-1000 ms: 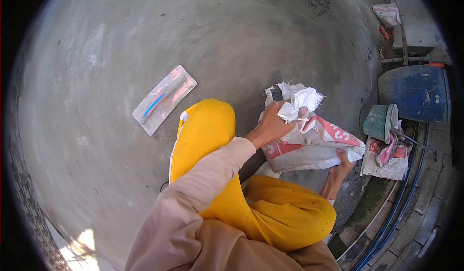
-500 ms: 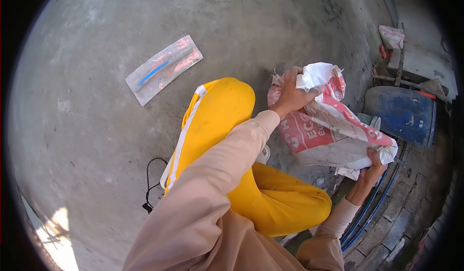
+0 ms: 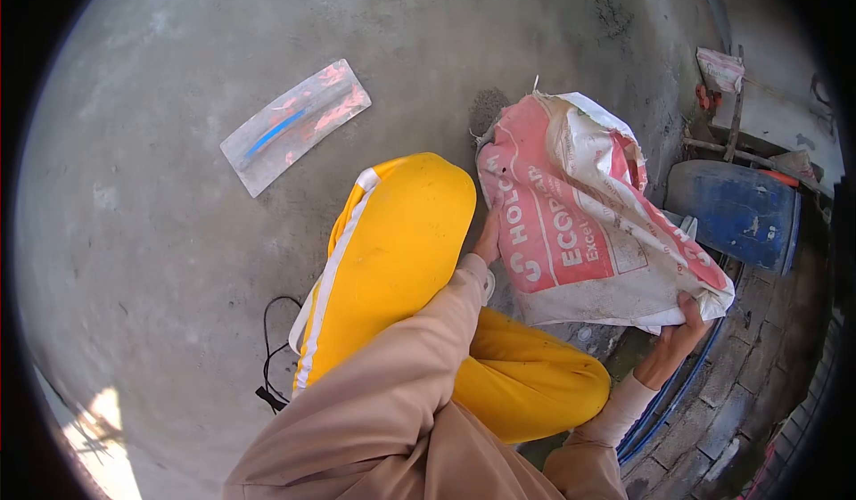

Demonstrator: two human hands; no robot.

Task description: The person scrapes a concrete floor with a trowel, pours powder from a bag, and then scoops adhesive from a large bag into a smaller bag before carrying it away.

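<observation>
A red and white cement bag (image 3: 571, 224), printed with large lettering, stands bulging and tilted beside my knees. Its torn, crumpled upper part flops over to the right. My right hand (image 3: 685, 322) grips the bag's lower right corner, thumb over the front. At the bag's left edge is my left hand (image 3: 489, 238), touching its side; the fingers are hidden behind or under the bag. A flat metal float trowel (image 3: 296, 127) with pink patches and a blue strip lies on the concrete, apart from both hands.
A blue plastic drum (image 3: 736, 215) lies on its side at right, near wooden sticks (image 3: 735, 117) and a small sack (image 3: 720, 70). Blue hoses (image 3: 664, 402) run along the brick paving (image 3: 713, 393). Grey powder (image 3: 488, 110) is on the floor behind the bag. A black cord (image 3: 267, 340) lies at left.
My left hand has let go of the bag's torn top and moved down to its left side. The bag has turned to show more of its printed front. My right hand keeps its corner.
</observation>
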